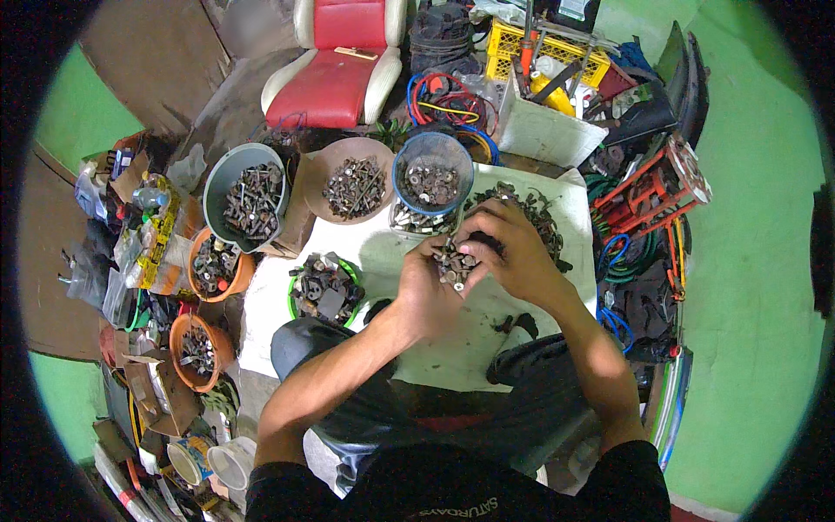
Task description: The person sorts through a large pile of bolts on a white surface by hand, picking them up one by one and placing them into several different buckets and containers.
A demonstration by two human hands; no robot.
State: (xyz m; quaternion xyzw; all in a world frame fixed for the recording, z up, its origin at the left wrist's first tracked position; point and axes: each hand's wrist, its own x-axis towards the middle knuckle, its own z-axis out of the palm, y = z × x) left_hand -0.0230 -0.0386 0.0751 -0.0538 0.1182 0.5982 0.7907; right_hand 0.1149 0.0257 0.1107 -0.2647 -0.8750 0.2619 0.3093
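Observation:
My left hand (424, 287) is cupped around a heap of bolts and screws (455, 264). The fingers of my right hand (499, 245) reach into that heap from above and the right; whether they pinch a single piece is hidden. Just beyond my hands stands a blue mesh basket (434, 140) with washers and nuts in it, over a clear container of silvery fasteners (421, 220). A loose pile of dark hardware (541, 222) lies behind and to the right of my right hand, on a white sheet (385, 245).
A grey bucket (214, 196) and a tan bowl (316, 186) hold bolts. Nearer my left knee stands a green-rimmed basket (291, 297) of dark parts. Two orange pots (244, 274) are at the left. A red and white seat (319, 98) and a yellow crate (505, 49) stand behind.

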